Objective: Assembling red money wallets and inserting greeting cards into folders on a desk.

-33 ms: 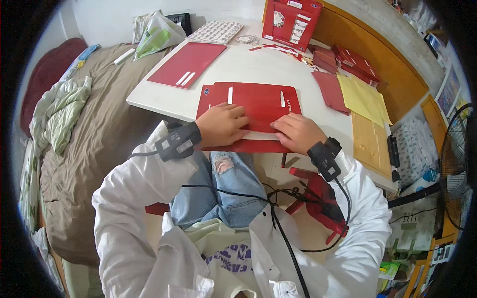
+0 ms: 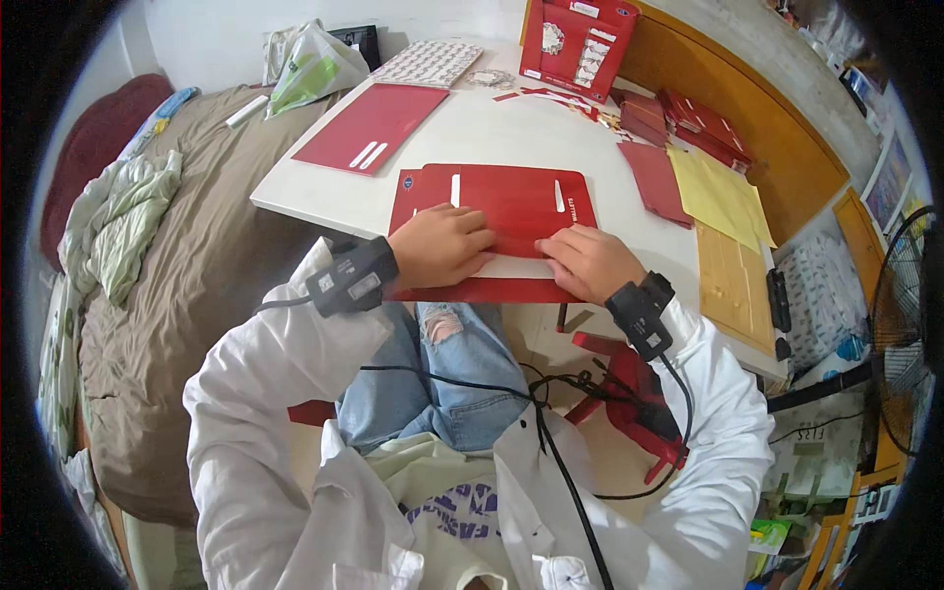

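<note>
Right in front of me at the table's near edge lies a red cardboard folder [image 2: 521, 202], with rounded top corners and two narrow white slots. A pale strip crosses its lower part, and a red band below it overhangs the edge. My left hand [image 2: 442, 246] is closed at the folder's left side, fingers bent over the card. At the lower right, my right hand [image 2: 590, 261] grips the folder with bent fingers on top and the thumb lower down. The fingertips' undersides are hidden.
A flat red sheet [image 2: 369, 130] with white slots lies on the white table [image 2: 521, 128]. Behind stand a red display box [image 2: 575, 49] and scattered red scraps [image 2: 580, 103]. Stacked red cards [image 2: 703, 128] and yellow paper [image 2: 723, 202] are to the right. A bed [image 2: 187, 295] adjoins the left; cables hang over my lap.
</note>
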Demonstrator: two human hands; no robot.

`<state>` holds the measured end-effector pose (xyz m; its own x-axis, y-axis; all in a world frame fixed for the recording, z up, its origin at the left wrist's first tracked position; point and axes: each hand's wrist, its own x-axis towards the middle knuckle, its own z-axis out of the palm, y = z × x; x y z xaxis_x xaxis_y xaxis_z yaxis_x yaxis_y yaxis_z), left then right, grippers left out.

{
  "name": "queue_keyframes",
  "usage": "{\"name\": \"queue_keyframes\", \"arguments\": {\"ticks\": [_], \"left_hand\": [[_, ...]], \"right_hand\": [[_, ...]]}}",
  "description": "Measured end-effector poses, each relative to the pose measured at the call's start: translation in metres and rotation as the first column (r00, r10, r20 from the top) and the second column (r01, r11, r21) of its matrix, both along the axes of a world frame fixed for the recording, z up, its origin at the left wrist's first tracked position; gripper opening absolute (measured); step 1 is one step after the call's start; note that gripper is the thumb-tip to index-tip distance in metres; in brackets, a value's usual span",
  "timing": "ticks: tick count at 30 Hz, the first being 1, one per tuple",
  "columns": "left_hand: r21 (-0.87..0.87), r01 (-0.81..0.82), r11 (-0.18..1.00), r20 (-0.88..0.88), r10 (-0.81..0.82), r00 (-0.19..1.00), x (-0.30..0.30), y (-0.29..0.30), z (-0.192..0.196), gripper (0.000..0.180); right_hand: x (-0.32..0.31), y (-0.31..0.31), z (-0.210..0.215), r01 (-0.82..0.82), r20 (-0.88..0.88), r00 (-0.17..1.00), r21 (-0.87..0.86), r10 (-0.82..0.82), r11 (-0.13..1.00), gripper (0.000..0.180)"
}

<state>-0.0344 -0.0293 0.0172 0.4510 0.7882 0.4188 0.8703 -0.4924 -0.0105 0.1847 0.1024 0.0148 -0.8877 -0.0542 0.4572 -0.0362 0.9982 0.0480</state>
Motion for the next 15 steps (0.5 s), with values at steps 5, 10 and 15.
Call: {"name": "queue_keyframes", "arguments": {"ticks": [5, 10, 15], "left_hand": [[-0.141, 0.013, 0.99, 0.121, 0.004, 0.993, 0.001, 0.004, 0.002, 0.017], [-0.21, -0.082, 0.974, 0.25, 0.135, 0.959, 0.002, 0.008, 0.011, 0.01], [-0.405, -0.001, 0.914, 0.494, 0.219, 0.841, -0.008, 0.025, 0.007, 0.013]], "right_hand": [[-0.013, -0.009, 0.001, -0.011, -0.045, 0.999, -0.048, 0.008, 0.999, 0.029], [-0.026, -0.003, 0.003, 0.059, -0.003, 0.998, -0.278, -0.062, 0.959, 0.025], [-0.042, 0.021, 0.0, 0.016, -0.005, 1.0, -0.357, -0.018, 0.934, 0.015]]}}
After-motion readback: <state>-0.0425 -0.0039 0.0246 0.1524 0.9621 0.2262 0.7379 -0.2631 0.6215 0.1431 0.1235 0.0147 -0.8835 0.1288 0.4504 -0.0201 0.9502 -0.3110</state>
